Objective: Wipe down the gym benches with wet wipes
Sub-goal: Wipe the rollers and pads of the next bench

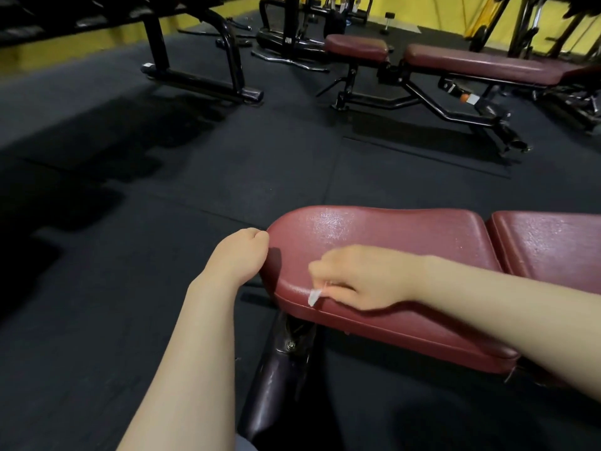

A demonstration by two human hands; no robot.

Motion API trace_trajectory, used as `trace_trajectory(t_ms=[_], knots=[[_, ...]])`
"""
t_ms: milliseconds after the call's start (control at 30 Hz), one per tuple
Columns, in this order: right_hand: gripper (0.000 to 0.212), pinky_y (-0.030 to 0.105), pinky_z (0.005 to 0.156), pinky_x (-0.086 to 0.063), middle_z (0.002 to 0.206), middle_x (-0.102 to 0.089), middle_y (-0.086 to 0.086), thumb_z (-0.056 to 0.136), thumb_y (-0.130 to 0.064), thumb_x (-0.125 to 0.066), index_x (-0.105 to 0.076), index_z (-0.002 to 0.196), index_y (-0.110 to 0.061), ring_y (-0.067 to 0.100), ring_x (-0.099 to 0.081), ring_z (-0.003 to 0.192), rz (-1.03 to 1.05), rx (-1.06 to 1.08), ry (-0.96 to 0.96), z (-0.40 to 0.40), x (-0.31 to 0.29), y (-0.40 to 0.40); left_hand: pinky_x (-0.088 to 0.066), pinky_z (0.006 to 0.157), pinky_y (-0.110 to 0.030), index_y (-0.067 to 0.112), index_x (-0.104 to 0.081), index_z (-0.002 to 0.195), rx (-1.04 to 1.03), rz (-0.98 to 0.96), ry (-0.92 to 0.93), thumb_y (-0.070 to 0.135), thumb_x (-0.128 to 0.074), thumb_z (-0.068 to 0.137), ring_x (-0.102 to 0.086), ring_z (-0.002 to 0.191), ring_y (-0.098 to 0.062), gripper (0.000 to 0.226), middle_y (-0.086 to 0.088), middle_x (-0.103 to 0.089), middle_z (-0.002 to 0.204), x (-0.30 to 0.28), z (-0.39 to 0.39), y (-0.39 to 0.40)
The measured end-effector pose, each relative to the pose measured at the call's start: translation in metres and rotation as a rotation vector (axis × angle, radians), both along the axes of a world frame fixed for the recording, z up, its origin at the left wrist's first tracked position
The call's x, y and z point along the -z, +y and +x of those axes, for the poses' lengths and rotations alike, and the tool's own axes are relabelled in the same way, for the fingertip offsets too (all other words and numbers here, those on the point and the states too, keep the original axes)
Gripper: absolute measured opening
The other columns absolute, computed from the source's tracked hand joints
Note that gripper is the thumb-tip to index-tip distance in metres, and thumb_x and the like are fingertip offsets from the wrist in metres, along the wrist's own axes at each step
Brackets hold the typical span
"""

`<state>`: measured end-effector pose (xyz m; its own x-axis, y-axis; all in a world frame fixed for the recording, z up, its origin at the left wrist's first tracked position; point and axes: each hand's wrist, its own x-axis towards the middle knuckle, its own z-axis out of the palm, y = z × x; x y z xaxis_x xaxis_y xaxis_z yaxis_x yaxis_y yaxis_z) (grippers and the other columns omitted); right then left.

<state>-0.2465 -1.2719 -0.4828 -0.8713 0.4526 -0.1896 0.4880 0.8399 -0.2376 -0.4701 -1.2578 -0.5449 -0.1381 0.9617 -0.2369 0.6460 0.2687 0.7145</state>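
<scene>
A maroon padded gym bench (406, 232) lies across the lower right, its seat pad shining wet near the far edge. My right hand (361, 278) rests on the seat pad's near side, closed on a white wet wipe (314, 297) whose corner sticks out by the front edge. My left hand (242, 255) grips the left end of the seat pad, fingers curled under it. A second pad (549, 242) of the same bench continues to the right.
Another maroon bench (471, 63) on a black frame stands at the back right. A black rack base (201, 79) sits at the back left, with machines along the yellow wall. The bench's black leg (276, 379) drops below the seat. Dark rubber floor (162, 190) spreads between.
</scene>
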Motion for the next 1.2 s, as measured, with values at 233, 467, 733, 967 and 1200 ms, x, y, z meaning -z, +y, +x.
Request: trace_trajectory(t_ms=[233,467,733,967,1200], knots=[[0.015,0.034,0.065,-0.043,0.081,-0.065,0.004,0.098,-0.031,-0.05,-0.047,0.088,-0.019,0.024,-0.062,0.084,0.313,0.568,0.052,0.017,0.007,0.106,-0.035,0.062,-0.031,0.011,-0.041,0.074,0.023,-0.05,0.04,0.017,-0.027,0.091,-0.047,0.076,-0.021,0.022,-0.004,-0.057,0.085,0.003,-0.001,0.003],[0.023,0.03,0.066,-0.037,0.078,-0.058,-0.012,0.099,-0.041,-0.048,-0.046,0.086,-0.023,0.018,-0.052,0.073,0.087,0.031,0.01,-0.033,0.015,0.036,-0.044,0.101,-0.053,0.024,-0.049,0.075,0.031,-0.103,-0.063,0.03,-0.03,0.099,-0.056,0.108,-0.035,0.031,-0.013,-0.06,0.114,-0.002,-0.006,0.005],[0.015,0.032,0.065,-0.04,0.078,-0.059,-0.005,0.095,-0.033,-0.053,-0.05,0.085,-0.023,0.021,-0.06,0.081,0.108,0.35,0.055,-0.048,0.02,0.074,-0.04,0.085,-0.033,0.023,-0.061,0.094,0.038,-0.084,-0.147,0.014,-0.029,0.09,-0.053,0.093,-0.01,0.033,0.012,-0.062,0.099,-0.004,-0.003,-0.011],[0.022,0.033,0.066,-0.04,0.078,-0.06,-0.005,0.097,-0.041,-0.051,-0.052,0.091,-0.019,0.021,-0.058,0.078,0.149,0.379,0.091,-0.049,0.021,0.093,-0.047,0.1,-0.039,0.033,-0.061,0.122,0.148,-0.224,0.051,0.013,-0.041,0.082,-0.059,0.111,-0.02,0.049,0.007,-0.065,0.122,0.002,-0.012,-0.022],[0.004,0.034,0.071,-0.042,0.085,-0.058,-0.008,0.094,-0.026,-0.046,-0.049,0.092,-0.025,0.021,-0.059,0.087,0.064,0.255,0.015,-0.076,0.025,0.066,-0.049,0.097,-0.04,0.035,-0.043,0.14,0.162,-0.196,0.044,0.018,-0.053,0.084,-0.059,0.11,-0.019,0.059,0.007,-0.062,0.123,0.002,-0.016,-0.025]])
